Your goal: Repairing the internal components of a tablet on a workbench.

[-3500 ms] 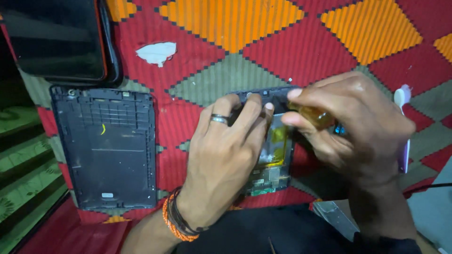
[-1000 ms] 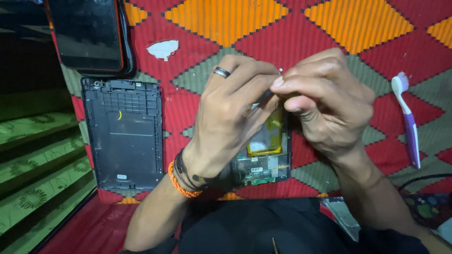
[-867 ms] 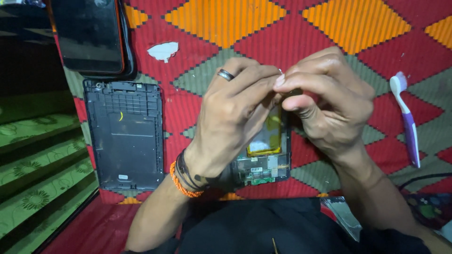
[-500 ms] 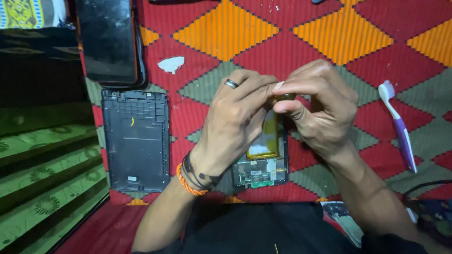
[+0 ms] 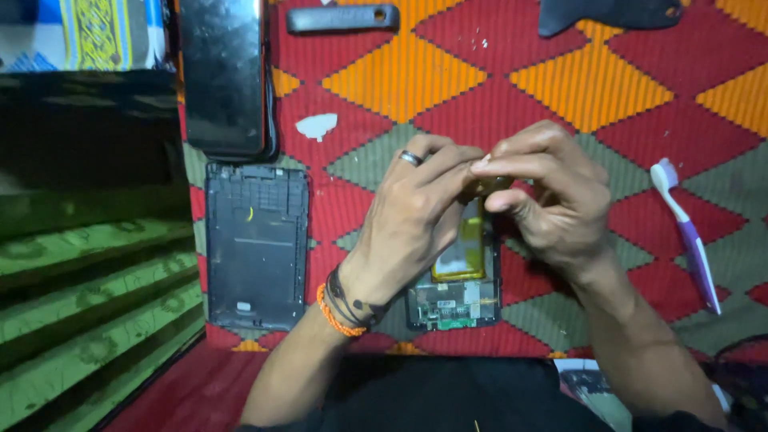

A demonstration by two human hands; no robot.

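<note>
While both hands grip the opened phone's top edge, bare mat lies beyond it.

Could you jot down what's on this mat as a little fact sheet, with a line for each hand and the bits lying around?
Surface: woven mat with red, orange and green diamonds
Left hand: ringed, fingertips pinching at the top of the opened device
Right hand: fingertips meet the left's over a small yellowish part
Opened device: circuit board and gold battery exposed
Left of it: dark back cover, inner side up
Above the cover: dark screen panel
Right edge: white and purple toothbrush
</note>
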